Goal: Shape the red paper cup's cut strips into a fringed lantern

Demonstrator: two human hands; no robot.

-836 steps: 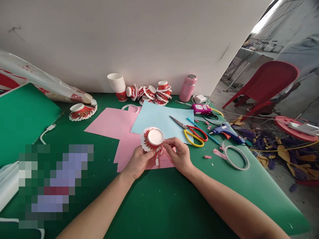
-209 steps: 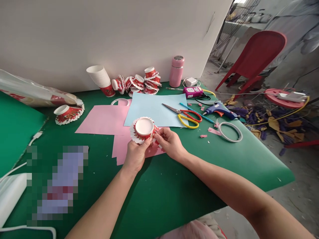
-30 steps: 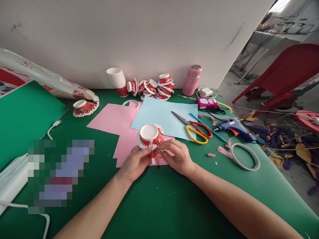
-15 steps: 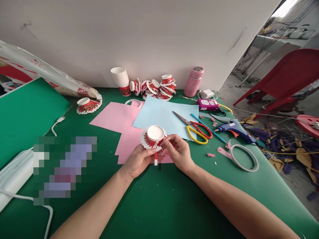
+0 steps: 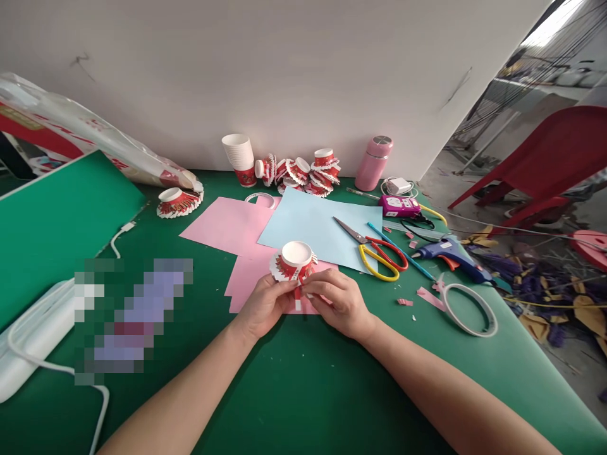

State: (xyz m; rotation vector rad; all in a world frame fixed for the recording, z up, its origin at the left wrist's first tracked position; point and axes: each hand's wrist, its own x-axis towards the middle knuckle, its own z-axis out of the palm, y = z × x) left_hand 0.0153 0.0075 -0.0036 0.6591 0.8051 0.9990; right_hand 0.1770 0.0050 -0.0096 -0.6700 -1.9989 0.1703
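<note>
Over the broad, flat green worktop, the left hand grips the near-left rim of the round, red-and-white paper cup with pleated fringe. The right hand pinches its near-right fringe. The cup sits between both, about equally near, base up, axis roughly upright. Print on the boxy magenta packet is illegible. A narrow white-tipped red strip hangs between the hands.
</note>
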